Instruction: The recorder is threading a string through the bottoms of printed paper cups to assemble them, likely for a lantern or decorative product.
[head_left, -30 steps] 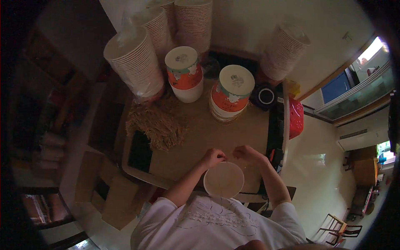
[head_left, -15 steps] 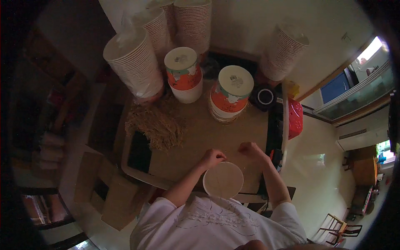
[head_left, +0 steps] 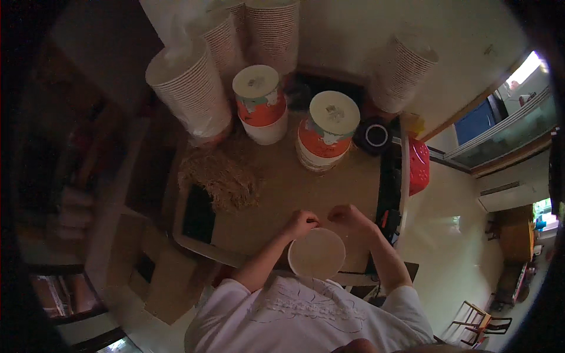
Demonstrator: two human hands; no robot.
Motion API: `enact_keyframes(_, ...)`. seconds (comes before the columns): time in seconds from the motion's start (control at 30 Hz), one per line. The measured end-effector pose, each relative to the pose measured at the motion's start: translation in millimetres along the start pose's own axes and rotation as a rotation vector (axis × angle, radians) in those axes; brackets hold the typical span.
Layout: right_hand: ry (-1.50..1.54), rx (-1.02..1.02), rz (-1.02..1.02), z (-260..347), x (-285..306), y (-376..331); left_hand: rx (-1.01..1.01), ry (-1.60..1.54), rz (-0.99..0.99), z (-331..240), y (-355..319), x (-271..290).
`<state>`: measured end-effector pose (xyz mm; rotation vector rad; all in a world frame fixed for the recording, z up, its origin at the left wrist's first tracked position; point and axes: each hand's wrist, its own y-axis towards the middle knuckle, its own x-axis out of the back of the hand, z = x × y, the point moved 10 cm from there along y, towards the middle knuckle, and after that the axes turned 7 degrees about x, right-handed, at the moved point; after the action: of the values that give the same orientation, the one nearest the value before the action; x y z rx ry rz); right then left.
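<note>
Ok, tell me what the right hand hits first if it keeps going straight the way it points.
The right hand, beside the white bowl, points up the brown tabletop. Straight on, after bare table, it would probably meet the orange-and-white lidded tub first, though depth is hard to judge in this fisheye view.

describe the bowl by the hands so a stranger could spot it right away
Start at the brown table and follow its near edge to the person's left hand and right hand. The plain pale round bowl sits between them, alone, unlike the stacked ones.
</note>
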<state>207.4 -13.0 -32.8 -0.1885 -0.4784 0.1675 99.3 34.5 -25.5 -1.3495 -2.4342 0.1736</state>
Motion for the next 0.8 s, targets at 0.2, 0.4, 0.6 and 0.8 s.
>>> enact_keyframes(0.2, 0.076, -0.038, -0.002, 1.2, 4.4, -5.9, 0.033, -0.015, 0.018, 0.3, -1.9, 0.1)
enact_keyframes(0.4, 0.231, -0.073, -0.027, 4.3, 2.4, -8.7, 0.043, -0.043, 0.018, 1.3, -3.4, 1.0)
enact_keyframes(0.6, 0.306, -0.008, -0.015, -14.3, -4.9, -9.7, 0.043, 0.004, 0.037, -4.1, -1.9, -2.0)
enact_keyframes(0.8, 0.352, -0.144, 0.025, -22.7, -8.2, -13.2, 0.087, -0.064, 0.027, 2.5, -2.9, -1.1)
